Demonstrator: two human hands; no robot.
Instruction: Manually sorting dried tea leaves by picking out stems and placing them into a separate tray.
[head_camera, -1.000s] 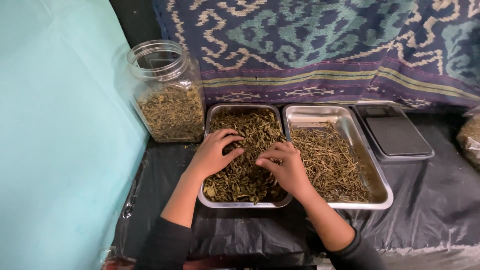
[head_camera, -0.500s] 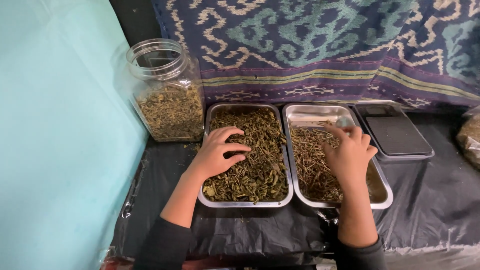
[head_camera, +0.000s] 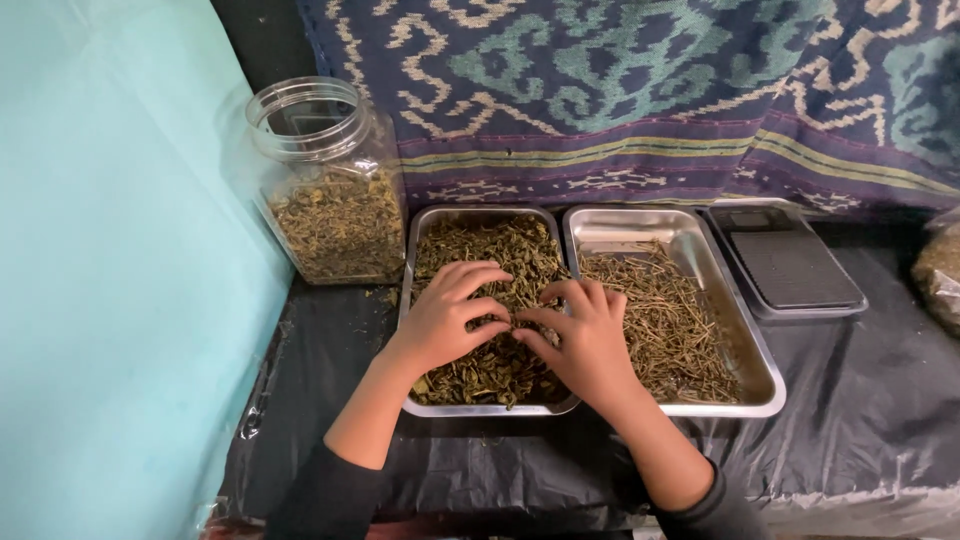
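Observation:
Both my hands are down in the left steel tray (head_camera: 480, 211), which is heaped with dried green leaves (head_camera: 500, 250). My left hand (head_camera: 445, 320) lies on the leaves with its fingers spread. My right hand (head_camera: 588, 338) reaches in from the right, its fingertips in the leaves almost touching those of the left. Neither hand visibly holds anything. The right steel tray (head_camera: 625, 229), touching the left one, holds thin dried stems (head_camera: 670, 320).
A lidless clear plastic jar (head_camera: 325, 190), half full of dried leaves, stands left of the trays. A small digital scale (head_camera: 790, 265) sits to their right, with a bag (head_camera: 940, 275) at the right edge. Black plastic sheet (head_camera: 860, 400) covers the table; patterned cloth (head_camera: 640, 90) hangs behind.
My right hand went over the right tray of stems half a second ago and has come back to the leaf tray. My left hand stayed on the leaves, shifting slightly.

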